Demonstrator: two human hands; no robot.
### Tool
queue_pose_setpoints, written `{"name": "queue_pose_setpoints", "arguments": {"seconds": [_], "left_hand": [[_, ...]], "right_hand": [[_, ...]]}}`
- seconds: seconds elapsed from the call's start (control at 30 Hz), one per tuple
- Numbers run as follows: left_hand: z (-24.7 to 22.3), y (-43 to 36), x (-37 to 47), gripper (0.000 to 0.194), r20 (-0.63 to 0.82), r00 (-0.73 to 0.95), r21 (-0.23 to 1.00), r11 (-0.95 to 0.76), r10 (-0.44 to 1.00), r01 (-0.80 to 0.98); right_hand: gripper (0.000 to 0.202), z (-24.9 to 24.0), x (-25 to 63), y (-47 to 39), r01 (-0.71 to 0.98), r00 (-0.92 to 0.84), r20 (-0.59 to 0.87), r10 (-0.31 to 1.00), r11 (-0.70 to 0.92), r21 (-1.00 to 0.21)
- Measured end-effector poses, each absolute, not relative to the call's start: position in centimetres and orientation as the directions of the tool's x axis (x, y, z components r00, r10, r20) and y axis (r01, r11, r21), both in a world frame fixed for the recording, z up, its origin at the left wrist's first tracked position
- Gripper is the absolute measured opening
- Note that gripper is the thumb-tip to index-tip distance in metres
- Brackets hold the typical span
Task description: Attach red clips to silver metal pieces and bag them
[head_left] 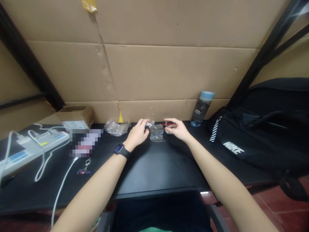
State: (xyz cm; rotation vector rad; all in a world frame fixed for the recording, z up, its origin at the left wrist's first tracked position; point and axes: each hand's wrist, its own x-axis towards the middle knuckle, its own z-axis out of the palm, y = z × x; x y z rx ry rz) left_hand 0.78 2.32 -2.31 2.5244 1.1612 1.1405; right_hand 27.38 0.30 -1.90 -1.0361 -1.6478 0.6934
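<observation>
My left hand (139,132), a dark watch on its wrist, is at the left side of a crumpled clear plastic bag (156,135). Its thumb and forefinger are curved with a gap between them, and nothing shows gripped there. To the right of the bag, the curled fingers and thumb of my right hand (178,129) close around a small round object (168,130), which they partly cover. Thin red wires (166,124) show beside these fingertips. More clear crumpled plastic (151,123) lies behind the bag.
Left of my hands are clear plastic wrapping (117,127), a cardboard box (76,116), a power strip (36,149) with white cables and a keychain (84,171). A blue-capped bottle (201,109) and black bag (256,135) stand right. Cardboard (154,71) walls the back.
</observation>
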Motion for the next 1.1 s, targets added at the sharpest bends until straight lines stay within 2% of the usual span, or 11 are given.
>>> {"name": "queue_pose_setpoints", "arguments": {"seconds": [0.13, 0.23, 0.33, 0.5, 0.67, 0.8, 0.93, 1.1], "left_hand": [[-3.4, 3.5, 1.0, 0.049, 0.508, 0.503, 0.596, -0.707, 0.699, 0.382], [-3.9, 3.9, 1.4, 0.045, 0.437, 0.529, 0.752, -0.618, 0.728, 0.229], [-4.0, 3.9, 1.7, 0.037, 0.403, 0.509, 0.830, -0.538, 0.760, 0.146], [-3.6, 3.6, 1.9, 0.029, 0.459, 0.430, 0.838, -0.539, 0.778, 0.081], [-3.0, 3.7, 1.7, 0.025, 0.471, 0.357, 0.858, -0.512, 0.806, 0.024], [-3.1, 4.0, 1.7, 0.026, 0.460, 0.330, 0.877, -0.480, 0.824, -0.023], [-3.6, 4.1, 1.7, 0.028, 0.354, 0.351, 0.908, -0.408, 0.867, 0.093], [-3.9, 3.9, 1.9, 0.029, 0.286, 0.401, 0.914, -0.374, 0.870, 0.160]], "right_hand": [[0.051, -1.1, 27.7, -0.5, 0.224, -0.307, 0.399, 0.864, 0.473, -0.852], [0.053, -0.7, 27.6, -1.2, 0.206, -0.516, 0.312, 0.798, 0.469, -0.859], [0.053, -0.8, 26.9, -1.5, 0.212, -0.644, 0.242, 0.726, 0.473, -0.855], [0.047, -1.4, 25.7, -1.6, 0.274, -0.727, 0.202, 0.656, 0.546, -0.791], [0.045, -1.4, 25.3, -1.7, 0.349, -0.739, 0.226, 0.635, 0.647, -0.678], [0.044, -0.2, 25.1, -2.5, 0.348, -0.750, 0.279, 0.599, 0.717, -0.604], [0.045, 1.3, 24.8, -3.5, 0.296, -0.744, 0.328, 0.582, 0.727, -0.619], [0.044, 0.7, 24.6, -3.2, 0.291, -0.766, 0.296, 0.571, 0.718, -0.632]]}}
